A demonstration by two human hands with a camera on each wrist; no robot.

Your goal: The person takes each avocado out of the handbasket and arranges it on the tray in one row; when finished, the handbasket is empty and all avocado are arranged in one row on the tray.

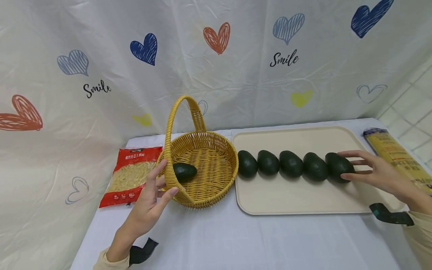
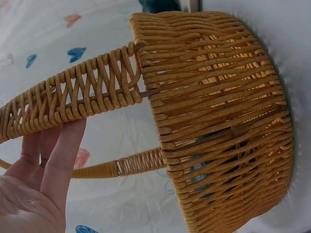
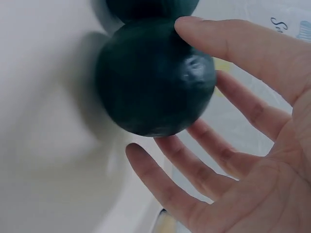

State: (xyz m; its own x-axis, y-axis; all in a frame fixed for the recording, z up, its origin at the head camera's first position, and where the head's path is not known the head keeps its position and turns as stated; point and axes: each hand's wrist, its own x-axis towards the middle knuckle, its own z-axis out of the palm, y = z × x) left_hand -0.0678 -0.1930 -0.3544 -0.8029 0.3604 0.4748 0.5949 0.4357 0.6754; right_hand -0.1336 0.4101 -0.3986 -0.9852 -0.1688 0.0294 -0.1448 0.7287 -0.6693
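A yellow wicker basket (image 1: 216,195) stands left of centre with one dark green avocado (image 1: 185,171) inside. My left hand (image 1: 146,206) is at its tall handle (image 1: 170,131), thumb and fingers spread. In the left wrist view, nearly straight fingers (image 2: 65,160) touch the handle, their tips hidden behind it. On the beige tray (image 1: 287,198), several avocados (image 1: 291,164) lie in a row. My right hand (image 1: 381,172) holds the rightmost avocado (image 1: 338,167) between thumb and fingers. The right wrist view shows the thumb over this avocado (image 3: 155,82) and some fingertips behind it.
A red bag of pasta (image 1: 131,174) lies left of the basket. Right of the tray is a yellow pasta packet (image 1: 395,153). The tray's left edge is close beside the basket. Behind the table hangs a white cloth (image 1: 236,82) printed with hearts.
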